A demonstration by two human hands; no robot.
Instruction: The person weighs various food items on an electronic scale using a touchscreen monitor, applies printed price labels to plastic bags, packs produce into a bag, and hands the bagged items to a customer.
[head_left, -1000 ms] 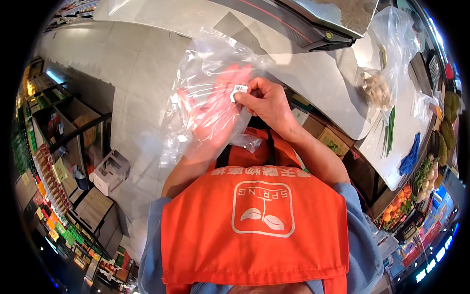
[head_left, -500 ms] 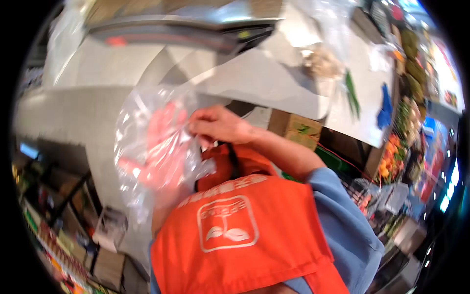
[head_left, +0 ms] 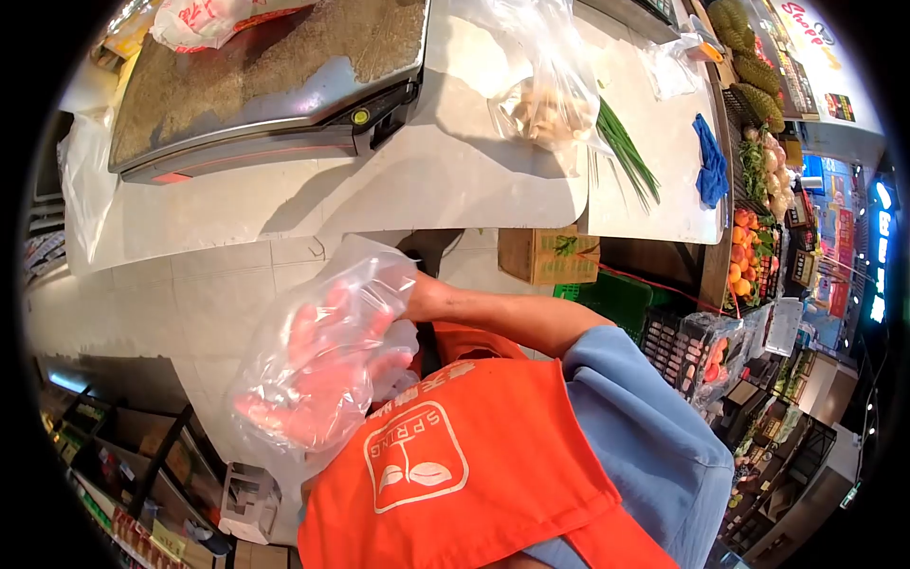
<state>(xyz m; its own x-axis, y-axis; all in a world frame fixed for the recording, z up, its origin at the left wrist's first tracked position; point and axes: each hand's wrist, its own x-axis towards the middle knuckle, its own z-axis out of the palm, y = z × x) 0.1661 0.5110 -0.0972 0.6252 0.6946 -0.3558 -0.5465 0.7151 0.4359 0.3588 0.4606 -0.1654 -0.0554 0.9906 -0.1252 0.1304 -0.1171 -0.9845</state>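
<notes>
A clear plastic bag [head_left: 336, 261] covers my left hand [head_left: 313, 379], which shows pinkish through the film with its fingers apart. My right hand [head_left: 387, 308] is up against the bag's upper right part, with film over its fingers and only the wrist bare. It appears to grip the bag, though its fingertips are blurred by the plastic. Both hands are held in front of the orange apron [head_left: 493, 474], below the edge of the pale counter [head_left: 512, 204].
A scale [head_left: 275, 85] stands on the counter with a printed bag on it. Further right lie a bag of brownish produce [head_left: 545, 114], green stalks [head_left: 627, 156] and a blue cloth [head_left: 711, 163]. Fruit [head_left: 744, 261] fills displays at right. A carton [head_left: 550, 256] sits under the counter.
My left hand in the bag has moved lower. My right hand pinched the bag's edge bare before; now film covers its fingers. The view has shifted, showing more of the counter.
</notes>
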